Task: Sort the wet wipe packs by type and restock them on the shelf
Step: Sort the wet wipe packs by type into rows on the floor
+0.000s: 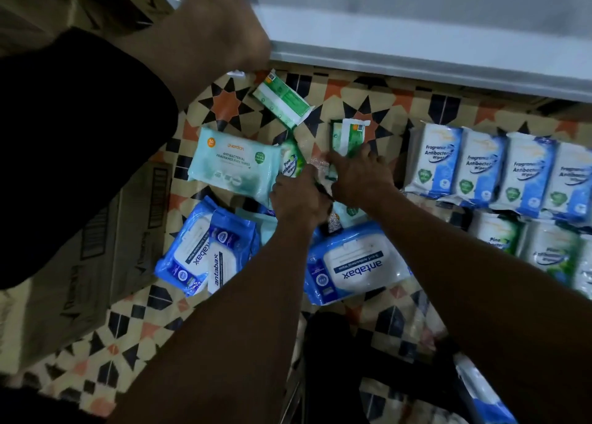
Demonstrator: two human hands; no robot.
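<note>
From the head view, you are in the sorting step: wipe packs lie loose on the patterned floor (368, 93) below the white shelf edge (416, 55). Your left hand (298, 196) curls over a green pine pack (292, 158), seemingly gripping it. Your right hand (360, 174) rests with spread fingers on another green pack (347, 138); whether it grips is unclear. A row of sorted blue-and-white packs (480, 167) stands to your right, with pine packs (544, 250) below it. Another person's arm (205, 33) reaches in at upper left. Next, I judge, gather the green packs and carry them to the pine row.
</note>
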